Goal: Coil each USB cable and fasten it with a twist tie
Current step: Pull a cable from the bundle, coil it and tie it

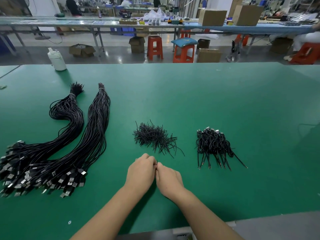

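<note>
Green mat [225, 101] — hands [155, 172] hide black wire.

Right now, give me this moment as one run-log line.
left hand: pinching black tie | right hand: pinching same tie | tie pile: just beyond hands | finished coils: right | loose cables: left

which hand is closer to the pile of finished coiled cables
Right. The right hand is on the side of the coiled cables, which lie ahead and to its right. The left hand touches it on the far side, farther away.
</note>
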Available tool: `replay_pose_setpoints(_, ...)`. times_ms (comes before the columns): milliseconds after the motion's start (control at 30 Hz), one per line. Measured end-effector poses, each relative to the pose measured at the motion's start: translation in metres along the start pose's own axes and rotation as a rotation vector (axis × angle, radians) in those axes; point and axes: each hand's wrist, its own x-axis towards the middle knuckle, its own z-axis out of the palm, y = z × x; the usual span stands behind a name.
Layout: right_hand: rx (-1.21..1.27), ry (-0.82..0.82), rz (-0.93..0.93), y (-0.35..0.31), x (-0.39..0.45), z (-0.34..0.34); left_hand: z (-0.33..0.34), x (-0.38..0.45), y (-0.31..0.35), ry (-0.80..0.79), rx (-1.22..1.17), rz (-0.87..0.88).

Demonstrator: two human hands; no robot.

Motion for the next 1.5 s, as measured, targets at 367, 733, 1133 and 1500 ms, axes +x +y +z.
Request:
replay_pose_setpoints(367, 1.059, -0.273, 0.135, 0.018, -0.014, -0.03, -0.003, 0.005, 0.01, -0.051, 0.116, 0.179)
replay_pose_setpoints(733, 1.438, -0.128, 0.219, 0.03, -0.015, -0.024, 0.005, 0.0, 0.002, 0.071, 0.031, 0.309)
replay_pose_setpoints(1133, 1.513, -0.069, 0.244, 0.031, -0.015, -0.019, 0.004, -0.004, 0.008, 0.22, 0.012, 0.367)
replay_pose_setpoints(1500, 1.639, -0.14, 0.234, 0.036, -0.015, -0.023, 0.0, -0.003, 0.004, 0.136, -0.143, 0.306)
